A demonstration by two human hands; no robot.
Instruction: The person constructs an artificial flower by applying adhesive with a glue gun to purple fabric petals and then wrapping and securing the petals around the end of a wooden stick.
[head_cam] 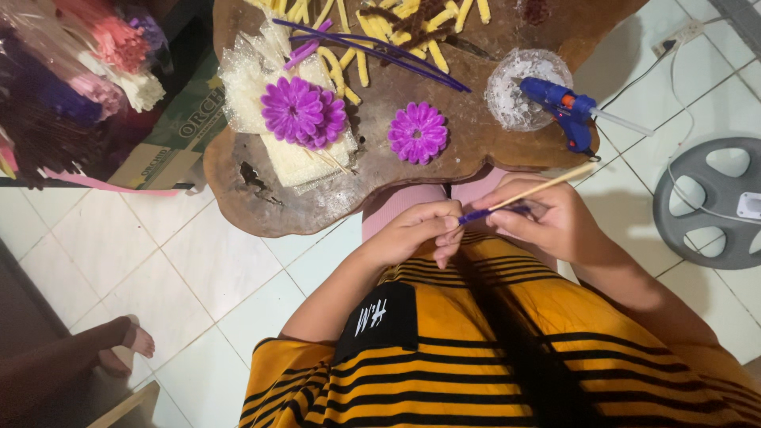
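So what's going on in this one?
A person seated at a low wooden table holds a thin wooden stick in the right hand, while the left hand pinches a purple pipe cleaner against the stick. On the table lie two finished purple flowers, cut yellow pieces, long purple stems and a blue glue gun resting on a glass dish. Another person's foot shows at lower left.

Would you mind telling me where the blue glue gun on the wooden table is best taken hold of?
Probably by its handle: the blue glue gun leans on the clear bowl, its nozzle towards the bowl and its handle pointing to the table's near edge. Come from the right hand's side, clear of the glue stick jutting right.
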